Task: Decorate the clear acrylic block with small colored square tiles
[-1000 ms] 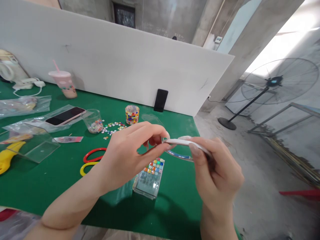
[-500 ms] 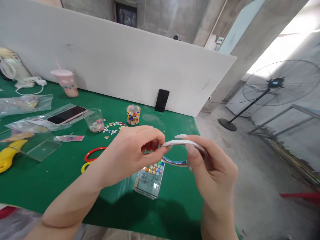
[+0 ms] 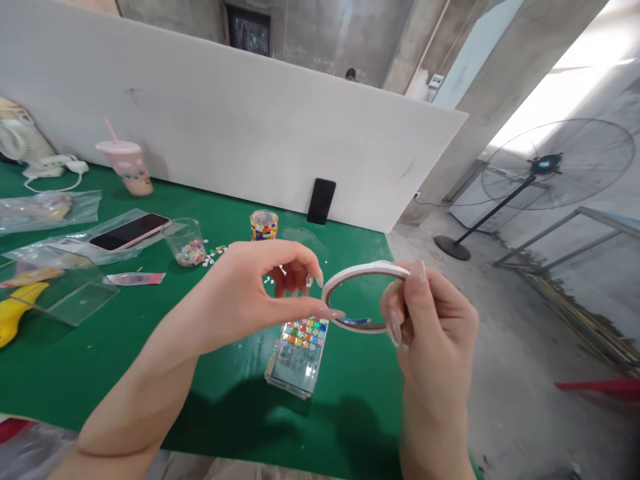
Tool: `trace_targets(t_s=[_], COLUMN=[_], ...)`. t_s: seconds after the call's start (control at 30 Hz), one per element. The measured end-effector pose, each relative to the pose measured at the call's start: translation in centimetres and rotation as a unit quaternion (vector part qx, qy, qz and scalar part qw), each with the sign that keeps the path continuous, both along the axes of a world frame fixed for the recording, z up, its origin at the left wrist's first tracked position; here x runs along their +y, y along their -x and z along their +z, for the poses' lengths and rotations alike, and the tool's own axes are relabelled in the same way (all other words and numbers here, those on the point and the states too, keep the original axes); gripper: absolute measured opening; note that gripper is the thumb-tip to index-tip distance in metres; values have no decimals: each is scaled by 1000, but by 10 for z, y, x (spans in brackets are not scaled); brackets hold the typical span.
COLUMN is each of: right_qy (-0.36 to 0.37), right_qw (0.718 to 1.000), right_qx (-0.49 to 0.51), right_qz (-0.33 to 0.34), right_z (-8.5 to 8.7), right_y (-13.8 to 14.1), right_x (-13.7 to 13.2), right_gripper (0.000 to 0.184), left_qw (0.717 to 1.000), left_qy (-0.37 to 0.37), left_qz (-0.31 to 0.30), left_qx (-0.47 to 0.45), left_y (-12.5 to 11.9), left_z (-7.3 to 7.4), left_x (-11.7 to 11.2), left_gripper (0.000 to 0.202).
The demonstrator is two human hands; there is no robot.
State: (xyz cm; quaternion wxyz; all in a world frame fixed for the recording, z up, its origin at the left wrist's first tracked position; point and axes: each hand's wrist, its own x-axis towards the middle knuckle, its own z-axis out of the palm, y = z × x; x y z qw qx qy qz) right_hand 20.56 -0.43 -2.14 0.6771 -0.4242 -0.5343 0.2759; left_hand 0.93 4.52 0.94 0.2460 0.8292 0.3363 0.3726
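Observation:
My right hand (image 3: 440, 323) grips the right side of a narrow roll of white tape (image 3: 367, 269) between thumb and fingers, holding it tilted above the table. At the roll's left edge is my left hand (image 3: 245, 293), thumb tip against or just in front of the rim. Its index finger is raised, leaving a gap to the thumb. Below the hands lies a clear box-like piece (image 3: 295, 363), its upper part covered with small coloured mosaic tiles (image 3: 303, 333). Behind my left hand stands a mosaic-covered glass (image 3: 264, 227), partly hidden.
Around the green table (image 3: 360, 427) are a clear cup of tiles (image 3: 190, 250), loose tiles (image 3: 213, 255), a phone (image 3: 130, 231), a pink tumbler (image 3: 127, 167), a clear acrylic stand (image 3: 85, 293) and a yellow tool (image 3: 20, 310). A black phone (image 3: 321, 200) leans on the white board (image 3: 280, 133).
The roll has turned to show more of its ring. My left fingers have spread from its edge and my right grip has shifted. My left arm now covers the red and yellow handles.

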Motion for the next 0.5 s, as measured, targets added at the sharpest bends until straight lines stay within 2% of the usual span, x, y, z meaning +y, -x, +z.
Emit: trace_targets(t_s=[0.1,0.23,0.4,0.5], right_qy=[-3,17,74,91], right_qw=[999,997,982,979], right_qx=[16,33,55,55], right_qz=[34,73,163,172], right_z=[-1,-2,3,6], right_y=[1,1,-4,-7], right_x=[0,0,2,4], right_gripper=[23,20,42,29], left_qw=[999,998,998,999], left_qy=[12,18,-3,14], left_qz=[-26,-34,-19,-15], left_qx=[28,42,57,27], left_y=[-3,-5,-2,-1], left_z=[-1,-1,0,0], left_x=[-1,-1,2,7], left_gripper=[13,17,17,15])
